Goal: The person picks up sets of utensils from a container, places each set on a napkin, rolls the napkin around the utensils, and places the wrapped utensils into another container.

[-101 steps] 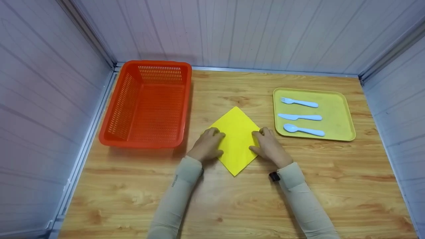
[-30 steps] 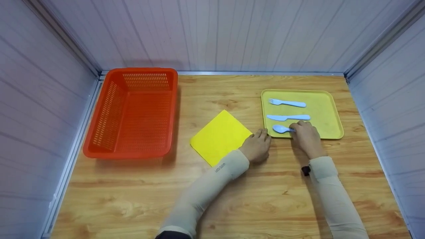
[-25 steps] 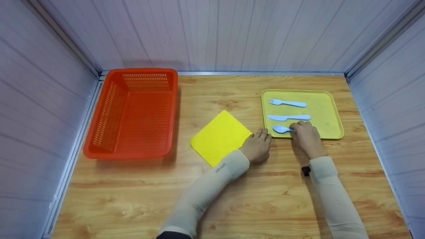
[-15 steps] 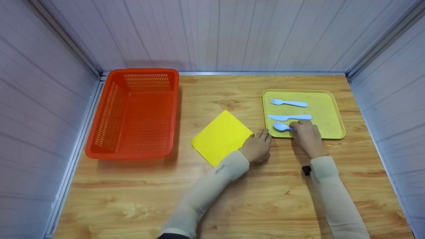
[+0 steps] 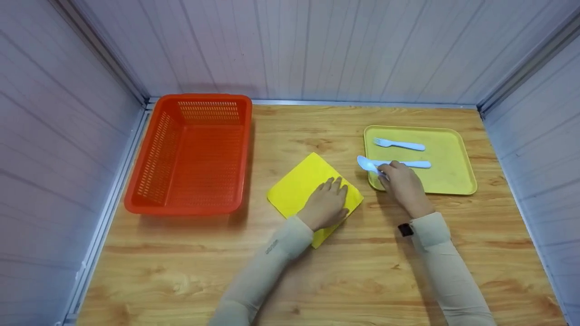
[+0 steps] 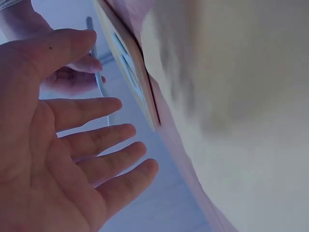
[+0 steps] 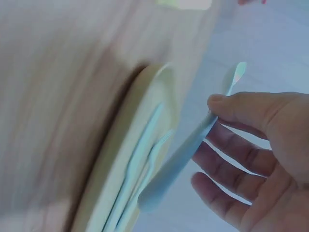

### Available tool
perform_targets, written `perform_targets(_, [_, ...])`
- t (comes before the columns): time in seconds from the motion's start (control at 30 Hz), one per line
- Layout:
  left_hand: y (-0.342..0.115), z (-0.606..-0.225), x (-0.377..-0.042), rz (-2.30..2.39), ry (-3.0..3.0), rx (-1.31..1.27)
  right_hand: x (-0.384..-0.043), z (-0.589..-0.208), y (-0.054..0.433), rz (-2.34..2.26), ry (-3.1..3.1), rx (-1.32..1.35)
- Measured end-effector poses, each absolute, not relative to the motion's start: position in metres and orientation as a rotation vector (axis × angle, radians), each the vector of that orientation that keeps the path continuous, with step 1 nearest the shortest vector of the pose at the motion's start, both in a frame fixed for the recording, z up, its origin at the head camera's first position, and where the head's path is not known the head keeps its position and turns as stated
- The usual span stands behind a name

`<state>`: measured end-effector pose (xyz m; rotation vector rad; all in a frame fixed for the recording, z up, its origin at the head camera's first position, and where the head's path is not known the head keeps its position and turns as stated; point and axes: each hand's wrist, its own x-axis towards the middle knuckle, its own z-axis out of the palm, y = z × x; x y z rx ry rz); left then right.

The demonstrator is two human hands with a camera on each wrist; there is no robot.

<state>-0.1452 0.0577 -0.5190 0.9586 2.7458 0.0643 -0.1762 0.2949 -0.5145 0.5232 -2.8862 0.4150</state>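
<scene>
A wood-grained tabletop (image 5: 154, 271) is enclosed on the left, right and far sides by pale, streaked walls (image 5: 281, 50).

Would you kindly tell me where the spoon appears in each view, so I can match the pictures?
Head: the spoon is right of centre, in the right hand.
Left wrist: the spoon is upper left, seen edge-on in the right hand.
Right wrist: the spoon slants through centre-right, its bowl uppermost.
Shared landmark: the tray, with the knife and fork on it.

Right grip (image 5: 403, 186) raised spoon (image 5: 365, 164), left grip (image 5: 324, 203) drew back.
</scene>
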Motion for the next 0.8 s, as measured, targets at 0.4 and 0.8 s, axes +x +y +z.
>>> perform_targets(0.4, [-0.037, -0.534, -0.131, 0.263, 2.824, 0.654, -0.189, -0.507, 0.24, 0.595, -2.932, 0.492])
perform_targets(0.8, [-0.06, -0.544, -0.129, 0.297, 2.875, 0.62, -0.208, -0.514, 0.17, 0.895, -3.129, 0.281])
